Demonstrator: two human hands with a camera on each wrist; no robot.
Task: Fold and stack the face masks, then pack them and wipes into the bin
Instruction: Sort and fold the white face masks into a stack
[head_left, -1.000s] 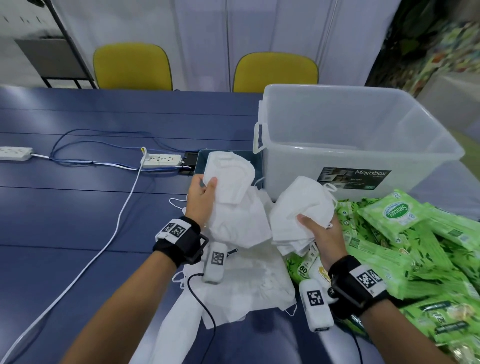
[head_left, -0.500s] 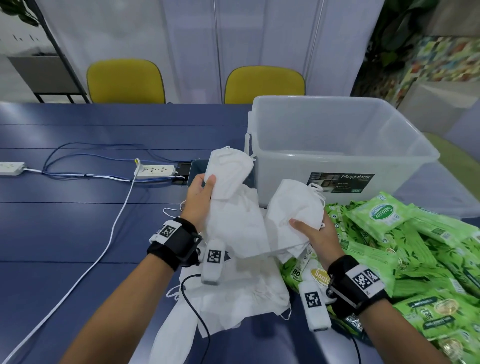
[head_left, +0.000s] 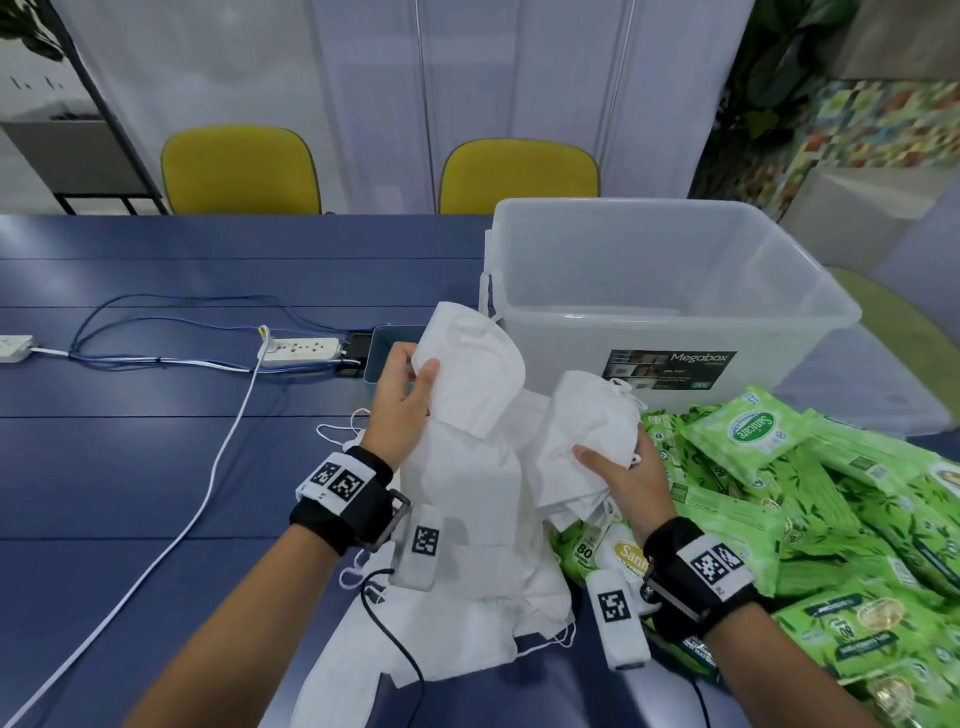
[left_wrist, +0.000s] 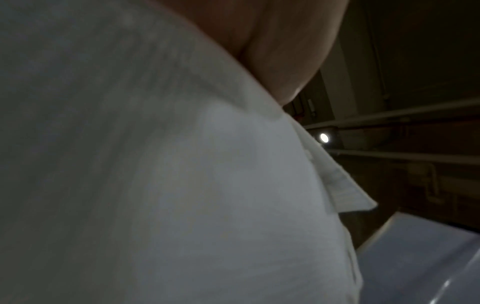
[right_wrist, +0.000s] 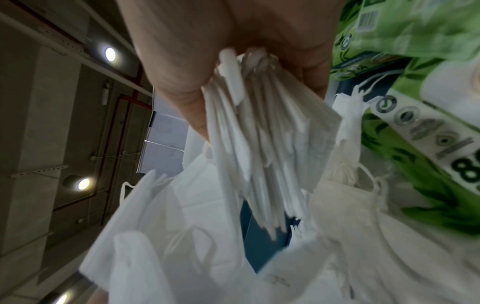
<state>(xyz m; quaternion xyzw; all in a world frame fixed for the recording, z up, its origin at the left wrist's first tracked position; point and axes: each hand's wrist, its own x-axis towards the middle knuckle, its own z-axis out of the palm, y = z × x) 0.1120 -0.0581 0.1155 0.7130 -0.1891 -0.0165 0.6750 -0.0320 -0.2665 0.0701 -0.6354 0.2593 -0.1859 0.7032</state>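
Observation:
My left hand (head_left: 410, 382) pinches a single white folded face mask (head_left: 475, 371) held up above the table. That mask (left_wrist: 233, 185) fills the left wrist view, with my thumb (left_wrist: 285, 51) on it. My right hand (head_left: 618, 467) grips a stack of several folded white masks (head_left: 587, 436); the right wrist view shows their edges (right_wrist: 262, 144) fanned out under my thumb. A heap of loose white masks (head_left: 467, 582) lies on the blue table below both hands. The clear plastic bin (head_left: 810, 301) stands behind. Green wipe packs (head_left: 810, 499) are piled at the right.
Two white power strips (head_left: 304, 349) with white and blue cables (head_left: 208, 483) lie on the blue table (head_left: 130, 467) at the left. A small dark box (head_left: 382, 345) sits left of the bin. Two yellow chairs (head_left: 239, 171) stand behind the table.
Both hands keep their masks. The left hand's mask has come a little closer to the right hand's stack. The head view has tilted up slightly.

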